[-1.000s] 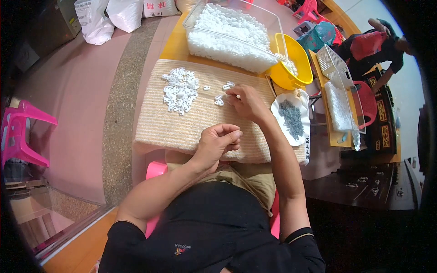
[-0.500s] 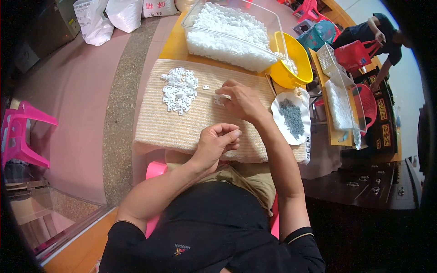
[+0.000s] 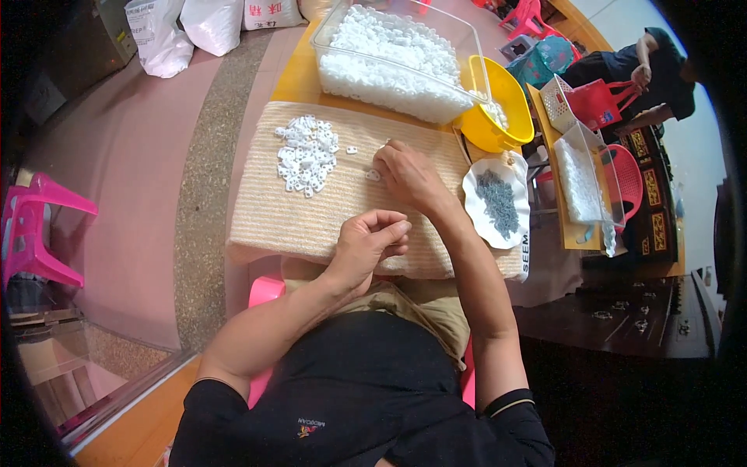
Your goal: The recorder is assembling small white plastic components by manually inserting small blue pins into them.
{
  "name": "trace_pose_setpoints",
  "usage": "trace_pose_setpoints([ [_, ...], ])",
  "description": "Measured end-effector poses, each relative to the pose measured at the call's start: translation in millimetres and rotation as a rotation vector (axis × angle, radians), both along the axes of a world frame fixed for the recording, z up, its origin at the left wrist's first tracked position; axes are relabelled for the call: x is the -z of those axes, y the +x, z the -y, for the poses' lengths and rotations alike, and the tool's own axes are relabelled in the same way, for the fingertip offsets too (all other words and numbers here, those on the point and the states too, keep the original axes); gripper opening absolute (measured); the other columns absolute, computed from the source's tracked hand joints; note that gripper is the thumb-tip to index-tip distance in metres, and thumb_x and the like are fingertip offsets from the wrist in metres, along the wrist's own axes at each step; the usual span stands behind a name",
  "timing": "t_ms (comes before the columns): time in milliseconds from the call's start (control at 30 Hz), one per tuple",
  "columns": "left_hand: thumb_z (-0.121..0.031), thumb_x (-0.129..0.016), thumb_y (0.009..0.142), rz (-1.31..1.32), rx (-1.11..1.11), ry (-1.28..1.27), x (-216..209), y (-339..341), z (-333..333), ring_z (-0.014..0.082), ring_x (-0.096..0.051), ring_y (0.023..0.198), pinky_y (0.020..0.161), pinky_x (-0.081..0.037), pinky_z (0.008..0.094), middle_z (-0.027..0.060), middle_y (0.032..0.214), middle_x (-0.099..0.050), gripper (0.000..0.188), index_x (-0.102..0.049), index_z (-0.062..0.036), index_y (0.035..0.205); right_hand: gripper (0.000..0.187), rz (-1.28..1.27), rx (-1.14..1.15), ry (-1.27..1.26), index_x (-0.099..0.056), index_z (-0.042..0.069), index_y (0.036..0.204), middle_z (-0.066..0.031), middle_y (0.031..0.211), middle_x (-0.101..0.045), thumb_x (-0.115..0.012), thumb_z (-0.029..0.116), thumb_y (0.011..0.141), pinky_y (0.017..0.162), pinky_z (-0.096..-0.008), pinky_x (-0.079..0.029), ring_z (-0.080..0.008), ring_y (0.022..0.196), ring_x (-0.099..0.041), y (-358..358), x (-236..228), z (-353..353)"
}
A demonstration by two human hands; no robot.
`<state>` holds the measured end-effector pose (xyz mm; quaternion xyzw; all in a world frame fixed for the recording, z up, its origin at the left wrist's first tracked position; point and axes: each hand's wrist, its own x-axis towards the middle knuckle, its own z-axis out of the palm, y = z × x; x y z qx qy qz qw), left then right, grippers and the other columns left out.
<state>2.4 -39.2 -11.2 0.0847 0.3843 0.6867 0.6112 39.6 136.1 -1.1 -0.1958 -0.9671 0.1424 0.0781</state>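
My right hand (image 3: pixel 408 175) lies knuckles-up on a beige ribbed mat (image 3: pixel 311 222), its fingertips down by a couple of loose small white pieces (image 3: pixel 373 176). What the fingers hold is hidden. My left hand (image 3: pixel 373 237) rests nearer my body on the mat's front part, fingers curled against the thumb, with nothing showing in them. A pile of small white pieces (image 3: pixel 306 154) lies on the mat to the left of my right hand.
A clear bin of white pieces (image 3: pixel 389 54) stands behind the mat, with a yellow bowl (image 3: pixel 498 101) to its right. A white dish of small grey parts (image 3: pixel 498 204) sits right of my right arm. Pink stools (image 3: pixel 39 233) stand left. Another person (image 3: pixel 646 70) works far right.
My right hand has slid slightly left and nearer across the mat toward the loose white pieces. My left hand has stayed put. The person at the far right has shifted position.
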Motion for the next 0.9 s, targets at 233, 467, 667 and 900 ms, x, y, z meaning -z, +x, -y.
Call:
trace_pose_setpoints([
  [233,-0.009,-0.068,0.086,-0.004,0.003,0.006,-2,0,0,0.0082,-0.061,0.071,0.068,-0.054,0.0229,0.0019,0.082,-0.063,0.014,-0.063,-0.0016,0.097,0.015,-0.066,0.073,-0.029,-0.060,0.002,0.095,-0.0156,0.097,-0.059,-0.054,0.014,0.088,0.077,-0.0428,-0.047,-0.0363,0.090,-0.059,13,-3,3],
  [467,-0.009,-0.066,0.087,-0.012,0.008,0.012,2,-1,0,0.0086,-0.063,0.072,0.068,-0.055,0.0230,0.0019,0.084,-0.064,0.013,-0.063,-0.0033,0.098,0.013,-0.233,0.127,-0.026,-0.065,0.005,0.093,-0.0120,0.099,-0.061,-0.061,0.013,0.083,0.076,-0.0400,-0.048,-0.0335,0.090,-0.061,29,-4,9],
  [667,-0.009,-0.067,0.087,-0.014,0.011,0.009,2,0,0,0.0083,-0.062,0.071,0.068,-0.055,0.0228,0.0015,0.083,-0.064,0.012,-0.063,-0.0035,0.098,0.017,-0.126,0.203,-0.029,-0.069,0.007,0.091,-0.0099,0.093,-0.065,-0.067,0.020,0.080,0.073,-0.0404,-0.049,-0.0319,0.084,-0.063,41,-1,15],
  [900,-0.008,-0.066,0.087,-0.018,0.016,-0.021,0,0,0,0.0084,-0.062,0.070,0.067,-0.056,0.0228,0.0015,0.084,-0.064,0.012,-0.063,-0.0036,0.098,0.016,-0.157,0.194,0.017,-0.069,0.007,0.090,-0.0109,0.089,-0.064,-0.062,0.020,0.084,0.071,-0.0411,-0.049,-0.0329,0.082,-0.063,39,8,15],
])
